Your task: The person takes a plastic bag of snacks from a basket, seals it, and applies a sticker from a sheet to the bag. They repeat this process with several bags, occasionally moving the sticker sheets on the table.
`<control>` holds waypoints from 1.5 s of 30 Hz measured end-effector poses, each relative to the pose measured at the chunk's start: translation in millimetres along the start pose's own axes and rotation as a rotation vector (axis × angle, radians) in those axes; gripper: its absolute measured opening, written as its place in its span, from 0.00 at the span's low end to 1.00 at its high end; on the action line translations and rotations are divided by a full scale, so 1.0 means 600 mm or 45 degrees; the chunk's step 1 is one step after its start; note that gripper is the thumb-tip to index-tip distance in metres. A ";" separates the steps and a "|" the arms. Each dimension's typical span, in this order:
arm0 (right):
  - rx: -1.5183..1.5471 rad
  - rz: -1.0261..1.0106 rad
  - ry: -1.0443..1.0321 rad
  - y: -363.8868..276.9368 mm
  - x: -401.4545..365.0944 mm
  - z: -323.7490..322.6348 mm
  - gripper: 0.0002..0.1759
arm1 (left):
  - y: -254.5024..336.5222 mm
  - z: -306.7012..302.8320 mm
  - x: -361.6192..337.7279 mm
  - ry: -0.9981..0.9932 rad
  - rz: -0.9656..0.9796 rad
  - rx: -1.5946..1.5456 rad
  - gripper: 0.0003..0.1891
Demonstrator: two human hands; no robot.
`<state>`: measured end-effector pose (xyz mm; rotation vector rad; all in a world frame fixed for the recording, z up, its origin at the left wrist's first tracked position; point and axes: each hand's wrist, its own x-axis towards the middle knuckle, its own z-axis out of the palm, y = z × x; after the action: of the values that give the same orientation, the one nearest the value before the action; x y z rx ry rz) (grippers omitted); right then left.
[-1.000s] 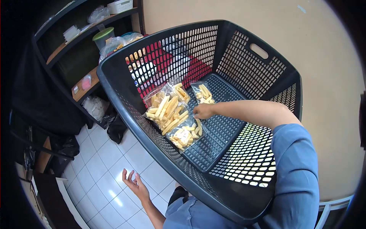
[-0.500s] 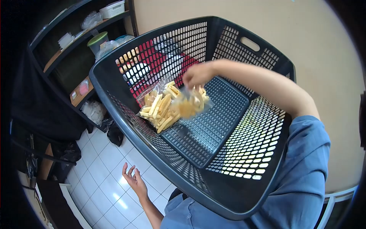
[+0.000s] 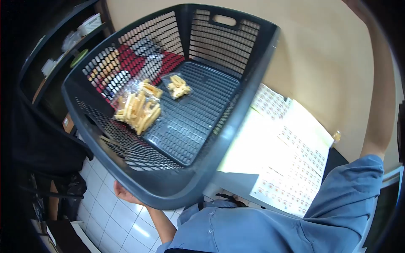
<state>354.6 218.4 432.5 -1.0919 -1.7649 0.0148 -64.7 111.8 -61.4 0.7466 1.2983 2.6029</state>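
A big black plastic basket [image 3: 181, 185] is tilted, its open top facing the camera. My left hand [image 3: 126, 194] is against the outside of its lower rim, closed on it, with the fingers partly hidden. Inside lie a larger clear bag of pale yellow sticks [image 3: 137, 107] and, apart from it, a small clear bag of similar pieces [image 3: 177, 86]. My right arm is raised at the right; only part of my right hand [image 3: 355, 6] shows at the top edge, its fingers not clear.
Right of the basket, a table bears sheets printed with rows of small pictures [image 3: 291, 168]. A small clear packet [image 3: 336, 136] sits by the wall. Dark shelves [image 3: 63, 59] with containers stand at the left, above white floor tiles [image 3: 107, 198].
The small bag has left my right hand and lies in the basket. My right arm has swung up and right. The basket has shifted left and tilted, uncovering the sheets. My left hand has met its rim.
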 end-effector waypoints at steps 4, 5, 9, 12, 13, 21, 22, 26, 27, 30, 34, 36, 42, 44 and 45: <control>1.496 0.059 -1.137 0.173 -0.030 -0.194 0.13 | 0.129 0.077 -0.084 0.007 0.637 0.394 0.19; 0.682 0.348 -0.615 0.164 -0.083 -0.201 0.14 | 0.143 0.086 -0.100 -0.004 0.629 0.381 0.19; -0.163 0.616 -0.564 0.119 -0.297 -0.097 0.20 | 0.201 0.144 -0.193 -0.450 0.850 0.138 0.26; -0.035 0.797 -0.898 0.154 -0.408 -0.038 0.16 | 0.242 0.222 -0.290 -1.183 0.370 0.101 0.43; 0.017 0.842 -0.905 0.161 -0.439 -0.022 0.16 | 0.250 0.254 -0.311 -1.487 0.383 0.105 0.52; 0.314 1.042 -1.007 0.190 -0.532 0.006 0.17 | 0.266 0.349 -0.467 -2.178 0.086 0.016 0.55; 0.318 1.042 -1.005 0.191 -0.536 0.003 0.17 | 0.260 0.348 -0.471 -2.181 0.087 0.019 0.55; 0.652 0.994 -0.717 0.185 -0.554 -0.001 0.16 | 0.244 0.348 -0.475 -2.093 -0.127 -0.062 0.51; 0.745 0.945 -0.550 0.178 -0.563 -0.001 0.15 | 0.241 0.347 -0.474 -1.975 -0.118 0.001 0.51; 0.447 0.710 -0.355 0.154 -0.596 -0.002 0.13 | 0.242 0.353 -0.469 -1.777 -0.058 0.096 0.50; 0.208 0.548 -0.191 0.134 -0.626 0.021 0.11 | 0.246 0.363 -0.468 -1.672 0.051 0.067 0.48; 0.211 0.572 -0.123 0.127 -0.630 0.036 0.10 | 0.250 0.368 -0.465 -1.634 0.124 0.018 0.46; -0.010 0.451 0.043 0.118 -0.630 0.060 0.06 | 0.225 0.375 -0.463 -1.556 0.032 -0.322 0.44; 0.031 0.478 0.136 0.111 -0.629 0.067 0.05 | 0.233 0.376 -0.452 -1.575 0.048 -0.288 0.45; 0.027 0.476 0.142 0.111 -0.627 0.069 0.05 | 0.238 0.377 -0.447 -1.591 0.065 -0.252 0.46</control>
<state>394.7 24.3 103.6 -1.3664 -1.4391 0.1977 291.8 95.4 65.3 1.8724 0.5845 1.5686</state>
